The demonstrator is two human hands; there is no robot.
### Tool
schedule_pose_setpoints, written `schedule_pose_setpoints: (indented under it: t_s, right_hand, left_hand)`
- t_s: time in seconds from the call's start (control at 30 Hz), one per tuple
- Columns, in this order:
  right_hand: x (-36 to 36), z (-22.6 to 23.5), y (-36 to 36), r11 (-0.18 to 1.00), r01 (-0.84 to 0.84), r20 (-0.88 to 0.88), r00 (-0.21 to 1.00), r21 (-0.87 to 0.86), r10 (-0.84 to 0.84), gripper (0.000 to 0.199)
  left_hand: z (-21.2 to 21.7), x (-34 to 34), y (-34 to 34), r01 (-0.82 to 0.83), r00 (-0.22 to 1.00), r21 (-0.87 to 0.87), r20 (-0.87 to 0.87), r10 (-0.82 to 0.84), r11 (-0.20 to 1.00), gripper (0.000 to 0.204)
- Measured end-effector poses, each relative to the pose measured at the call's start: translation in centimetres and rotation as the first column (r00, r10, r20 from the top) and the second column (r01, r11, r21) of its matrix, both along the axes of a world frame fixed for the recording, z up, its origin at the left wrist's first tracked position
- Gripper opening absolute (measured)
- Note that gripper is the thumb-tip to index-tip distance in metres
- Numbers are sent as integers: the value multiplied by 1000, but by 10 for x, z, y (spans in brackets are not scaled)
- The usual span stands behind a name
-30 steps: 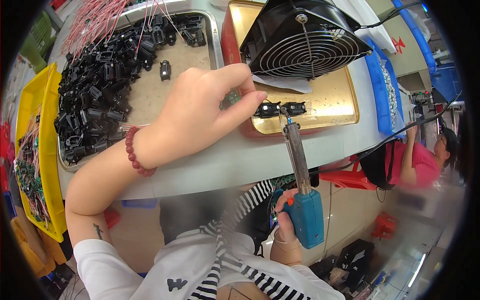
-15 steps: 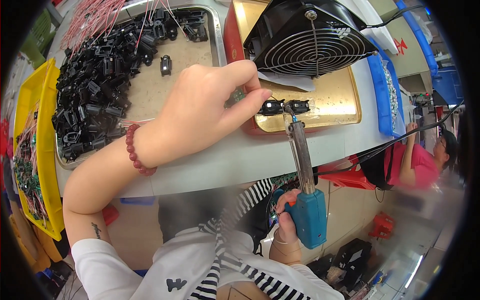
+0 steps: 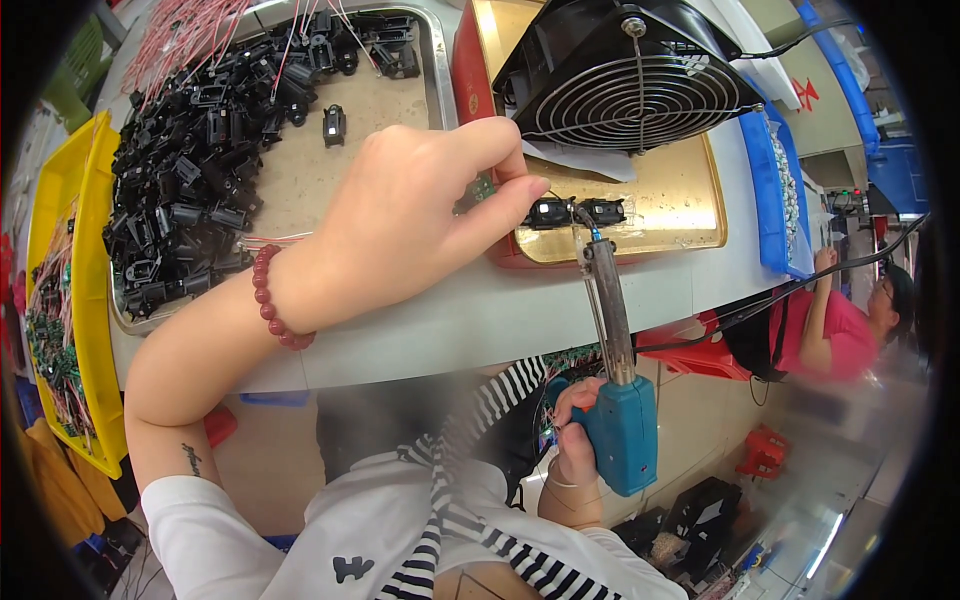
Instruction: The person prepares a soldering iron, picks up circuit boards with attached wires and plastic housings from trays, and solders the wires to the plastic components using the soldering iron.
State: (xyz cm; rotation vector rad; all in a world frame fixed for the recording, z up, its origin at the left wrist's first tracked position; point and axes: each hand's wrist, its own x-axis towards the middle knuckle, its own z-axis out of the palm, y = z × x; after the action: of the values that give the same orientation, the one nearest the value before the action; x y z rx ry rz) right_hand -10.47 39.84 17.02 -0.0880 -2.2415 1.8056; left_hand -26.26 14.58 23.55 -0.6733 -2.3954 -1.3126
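Note:
My left hand (image 3: 415,220) reaches over the grey table and pinches a small green circuit board (image 3: 482,189) against a black part (image 3: 548,212) on the gold-coloured tray (image 3: 670,215). A second black part (image 3: 604,211) lies just right of it. My right hand (image 3: 577,440) grips the blue handle of a soldering iron (image 3: 622,432). Its long metal shaft (image 3: 608,305) points up, with the tip at the black parts.
A black fan with a wire grille (image 3: 625,85) stands at the back of the gold tray. A metal tray (image 3: 290,175) holds several black parts with red wires. A yellow bin (image 3: 60,290) sits at left. A person in a pink top (image 3: 845,335) works at right.
My left hand stays pinched at the black parts. The soldering iron's tip has stayed at the parts; the view has shifted slightly.

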Motion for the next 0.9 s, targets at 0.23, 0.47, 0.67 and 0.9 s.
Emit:
schedule_pose_setpoints:
  t_s: [0.23, 0.47, 0.67, 0.9]
  right_hand:
    - [5, 1, 1, 998, 57, 97, 993, 29, -60, 11]
    - [8, -9, 9, 1000, -8, 127, 992, 7, 7, 28]
    - [8, -13, 12, 969, -22, 106, 993, -246, 50, 46]
    - [2, 3, 3, 984, -155, 51, 986, -89, 160, 53]
  left_hand:
    - [0, 0, 0, 2, 1000, 10, 12, -2, 1000, 15]
    - [0, 0, 1, -6, 1000, 17, -16, 6, 1000, 16]
    - [0, -1, 0, 5, 1000, 23, -15, -5, 1000, 16]
    - [-1, -3, -1, 35, 999, 84, -22, -33, 996, 18]
